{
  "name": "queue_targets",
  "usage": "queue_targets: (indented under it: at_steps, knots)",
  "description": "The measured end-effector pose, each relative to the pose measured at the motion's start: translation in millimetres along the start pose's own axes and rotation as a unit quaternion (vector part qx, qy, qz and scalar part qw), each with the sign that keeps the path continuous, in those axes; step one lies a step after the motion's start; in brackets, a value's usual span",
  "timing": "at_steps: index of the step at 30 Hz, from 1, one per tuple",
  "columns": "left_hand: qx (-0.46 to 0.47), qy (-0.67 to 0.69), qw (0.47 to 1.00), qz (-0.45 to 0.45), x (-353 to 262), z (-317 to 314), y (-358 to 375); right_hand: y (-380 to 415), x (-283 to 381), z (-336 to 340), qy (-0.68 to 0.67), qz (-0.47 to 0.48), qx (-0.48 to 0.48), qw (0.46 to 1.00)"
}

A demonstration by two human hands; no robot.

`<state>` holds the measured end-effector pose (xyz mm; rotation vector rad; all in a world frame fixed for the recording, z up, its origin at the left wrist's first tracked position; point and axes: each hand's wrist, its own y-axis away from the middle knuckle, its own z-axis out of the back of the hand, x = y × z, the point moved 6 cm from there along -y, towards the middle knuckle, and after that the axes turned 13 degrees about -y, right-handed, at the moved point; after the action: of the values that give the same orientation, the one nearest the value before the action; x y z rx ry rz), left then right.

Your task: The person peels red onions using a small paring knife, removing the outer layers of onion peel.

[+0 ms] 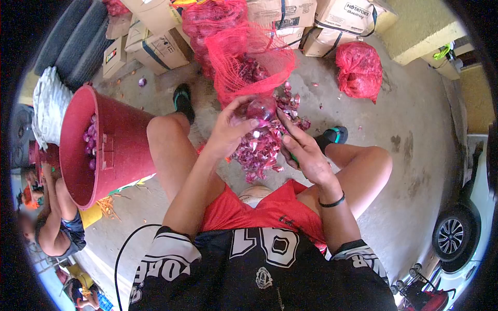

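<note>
A red onion [261, 109] is gripped in my left hand [231, 128], its fingers and thumb wrapped round it. My right hand [309, 157] is closed on a knife [284, 122], whose dark blade lies close against the onion's right side. A bit of green shows at its handle, mostly hidden by my fingers. Beneath both hands is a heap of purple onion skins [257, 155] on the floor. Just beyond my hands, a red mesh sack [233, 67] gapes toward me with onions inside.
To my left stands a big red tub [127, 150] with onions in it. Cardboard boxes [158, 51] and stacked tyres [70, 41] line the back. A full red sack [359, 71] sits at back right, and a car wheel [452, 236] is at right. Another person [59, 223] sits at far left.
</note>
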<state>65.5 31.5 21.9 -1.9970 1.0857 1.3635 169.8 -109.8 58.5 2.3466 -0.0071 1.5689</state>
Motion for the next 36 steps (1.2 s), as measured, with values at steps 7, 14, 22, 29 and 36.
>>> queue_targets:
  at_steps: [7, 14, 22, 29, 36]
  knots:
    - [0.041, 0.089, 0.993, 0.065, 7.5, -11.3, 3.4, -0.3, 8.4, -0.5, 0.078, 0.039, -0.01, 0.996]
    - [0.068, 0.1, 0.989, 0.085, 10.8, -17.8, 3.3, 3.4, 20.8, -6.2, 0.171, 0.142, -0.041, 0.974]
    - [0.069, 0.109, 0.987, 0.098, 24.8, -12.4, 3.5, 0.5, 24.9, -6.3, 0.249, 0.205, -0.068, 0.944]
    - [0.073, 0.122, 0.986, 0.092, 27.0, -9.7, 3.3, -0.5, 26.7, -6.8, 0.295, 0.242, -0.07, 0.921]
    - [0.064, 0.073, 0.991, 0.091, 10.5, -14.0, 0.8, 5.3, 34.0, -6.4, 0.292, 0.271, -0.117, 0.91]
